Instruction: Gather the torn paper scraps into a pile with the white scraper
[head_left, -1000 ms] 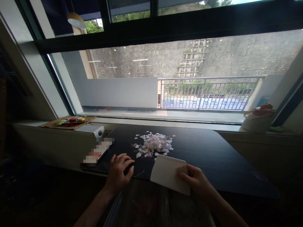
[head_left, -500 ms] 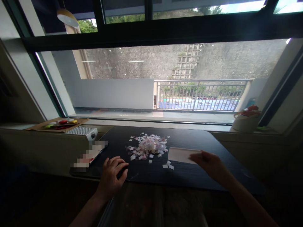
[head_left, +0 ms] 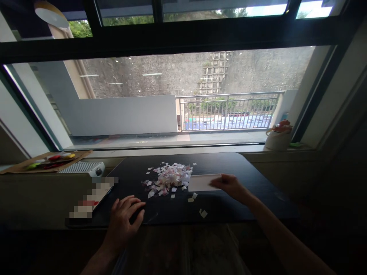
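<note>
Right hand [head_left: 233,186]: fingers clamped on card [head_left: 200,183], just beside heaped scraps [head_left: 173,176] | left hand [head_left: 125,214]: near table [head_left: 226,162] edge, thumb and fingers apart.

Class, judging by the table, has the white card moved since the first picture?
Yes: inward from the near edge of the table. The white card in the right hand overlapped that edge earlier; now it is clear of it, beside the paper pile.

Around the heap of small white paper squares [head_left: 172,178] on the flat black surface [head_left: 243,175]: at 3 o'clock, a thin white rectangular card [head_left: 200,184], the bare right grip [head_left: 229,187] on its 3 o'clock end; at 5, loose squares [head_left: 203,214]; at 7, the bare left grip [head_left: 126,215].
</note>
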A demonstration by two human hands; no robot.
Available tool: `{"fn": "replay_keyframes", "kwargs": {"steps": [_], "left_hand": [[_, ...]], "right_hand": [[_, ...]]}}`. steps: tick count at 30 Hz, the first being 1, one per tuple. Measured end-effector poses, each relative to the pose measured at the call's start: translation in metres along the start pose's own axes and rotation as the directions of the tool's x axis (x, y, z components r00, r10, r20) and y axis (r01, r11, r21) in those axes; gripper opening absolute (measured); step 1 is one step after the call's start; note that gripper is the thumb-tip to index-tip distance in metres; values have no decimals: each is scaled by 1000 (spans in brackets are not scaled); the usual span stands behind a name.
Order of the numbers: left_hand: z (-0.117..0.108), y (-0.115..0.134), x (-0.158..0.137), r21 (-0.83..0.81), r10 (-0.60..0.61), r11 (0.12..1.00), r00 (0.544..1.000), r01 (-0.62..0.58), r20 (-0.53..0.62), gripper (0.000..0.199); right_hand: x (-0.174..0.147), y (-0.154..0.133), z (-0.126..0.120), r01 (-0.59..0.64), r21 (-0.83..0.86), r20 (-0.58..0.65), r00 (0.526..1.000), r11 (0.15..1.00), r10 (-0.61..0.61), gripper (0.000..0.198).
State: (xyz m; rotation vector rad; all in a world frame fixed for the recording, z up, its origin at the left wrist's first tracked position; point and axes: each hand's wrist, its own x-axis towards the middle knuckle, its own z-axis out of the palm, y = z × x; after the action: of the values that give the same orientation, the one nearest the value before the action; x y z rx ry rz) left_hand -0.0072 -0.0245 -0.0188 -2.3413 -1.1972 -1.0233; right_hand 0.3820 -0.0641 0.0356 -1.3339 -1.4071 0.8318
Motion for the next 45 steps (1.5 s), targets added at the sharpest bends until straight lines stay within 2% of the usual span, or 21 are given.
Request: {"fn": "replay_keyframes", "kwargs": {"steps": [3, 6, 11, 14, 20, 25, 32, 37, 42, 45], "left_hand": [[0, 0, 0, -3, 3, 1000, 1000, -3, -3, 21], [-1, 1, 1, -10, 0, 1000, 1000, 0, -7, 21], [-2, 2, 2, -16, -2, 1000, 1000, 2, -8, 21], [-2, 0, 2, -17, 7, 1000, 1000, -7, -10, 21], [-3, -2, 2, -27, -10, 1000, 1000, 11, 16, 22], [-3, 0, 2, -30, -37, 999, 999, 38, 33, 22], [-3, 2, 3, -39, -55, 998, 998, 56, 16, 23], [-3, 2, 3, -36, -34, 999, 999, 35, 11, 23], [-3, 2, 2, -37, -38, 999, 999, 39, 24, 22], [-5, 3, 4, -64, -74, 995, 997, 76, 34, 21]], "right_hand": [[-7, -2, -3, -35, 21, 81, 996, 999, 34, 34], [-23, -6, -19, -83, 47, 134, 988, 995, 76, 30], [-32, -9, -43, -227, 111, 5, 974, 968, 228, 34], [-30, -8, -43, -312, 118, 3, 949, 943, 314, 32], [-34, -8, -29, -374, 135, 76, 927, 918, 367, 27], [-43, -10, -28, -399, 135, 140, 914, 907, 381, 30], [-51, -11, -36, -354, 160, 201, 926, 921, 321, 32], [-45, -6, -25, -345, 190, 141, 936, 919, 323, 31], [-49, -11, -26, -367, 151, 257, 911, 918, 322, 33], [-48, -15, -27, -346, 148, 205, 927, 926, 314, 37]]}}
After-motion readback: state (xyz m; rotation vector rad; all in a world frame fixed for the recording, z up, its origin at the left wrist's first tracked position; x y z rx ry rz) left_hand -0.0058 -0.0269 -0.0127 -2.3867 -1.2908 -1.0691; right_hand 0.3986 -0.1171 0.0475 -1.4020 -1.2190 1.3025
